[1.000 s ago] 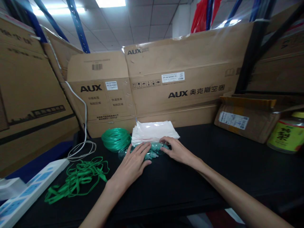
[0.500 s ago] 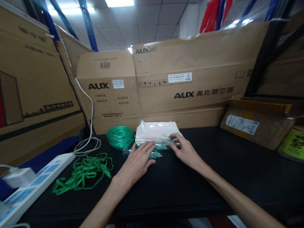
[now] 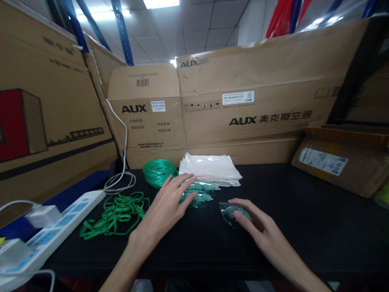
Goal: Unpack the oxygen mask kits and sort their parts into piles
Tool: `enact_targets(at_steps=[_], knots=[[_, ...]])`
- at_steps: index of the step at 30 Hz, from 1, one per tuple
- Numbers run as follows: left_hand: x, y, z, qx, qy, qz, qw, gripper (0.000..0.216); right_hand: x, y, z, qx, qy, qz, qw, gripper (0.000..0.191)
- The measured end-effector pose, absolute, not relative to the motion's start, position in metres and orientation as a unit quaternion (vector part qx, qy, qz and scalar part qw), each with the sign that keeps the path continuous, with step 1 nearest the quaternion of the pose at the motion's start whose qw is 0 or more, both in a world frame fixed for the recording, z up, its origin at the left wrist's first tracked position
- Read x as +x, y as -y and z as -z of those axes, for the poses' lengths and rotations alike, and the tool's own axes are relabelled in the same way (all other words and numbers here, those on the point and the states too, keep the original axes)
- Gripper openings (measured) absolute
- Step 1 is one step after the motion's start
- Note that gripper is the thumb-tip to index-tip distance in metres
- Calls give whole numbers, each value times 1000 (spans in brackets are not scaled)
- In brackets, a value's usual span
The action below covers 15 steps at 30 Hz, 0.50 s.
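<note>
My right hand grips a clear green-tinted mask, which looks like an oxygen mask, low over the black table. Thumb and fingers close on it from the right. My left hand lies with its fingers stretched out, palm down, over the left part of several similar clear green masks. Their pale connector tips point right, and the hand hides the rest. Just behind is a coil of green tubing. A stack of white plastic bags lies beyond the masks. Left of my left wrist is a tangle of green elastic cord.
A white power strip with plugs and cables runs along the left edge of the black table. Large cardboard sheets wall off the back and left. An open cardboard box stands at the right.
My right hand has drawn one mask away from the group, toward me and to the right. My left hand stays on the others. The view has turned slightly left.
</note>
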<state>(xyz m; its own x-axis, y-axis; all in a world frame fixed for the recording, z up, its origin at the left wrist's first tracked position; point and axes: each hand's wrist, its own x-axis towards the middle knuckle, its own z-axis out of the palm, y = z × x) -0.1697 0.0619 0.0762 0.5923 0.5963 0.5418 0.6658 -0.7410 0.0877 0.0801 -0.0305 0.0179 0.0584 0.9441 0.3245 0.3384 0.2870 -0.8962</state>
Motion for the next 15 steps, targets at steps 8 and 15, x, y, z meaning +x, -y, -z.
enact_targets(at_steps=[8, 15], knots=[[-245, -23, -65, -859, 420, 291, 12, 25, 63, 31, 4, -483, 738, -166, 441, 32], [-261, -29, -36, -886, 429, 176, -17, 45, 63, 31, 10, -477, 758, -127, 427, 32]])
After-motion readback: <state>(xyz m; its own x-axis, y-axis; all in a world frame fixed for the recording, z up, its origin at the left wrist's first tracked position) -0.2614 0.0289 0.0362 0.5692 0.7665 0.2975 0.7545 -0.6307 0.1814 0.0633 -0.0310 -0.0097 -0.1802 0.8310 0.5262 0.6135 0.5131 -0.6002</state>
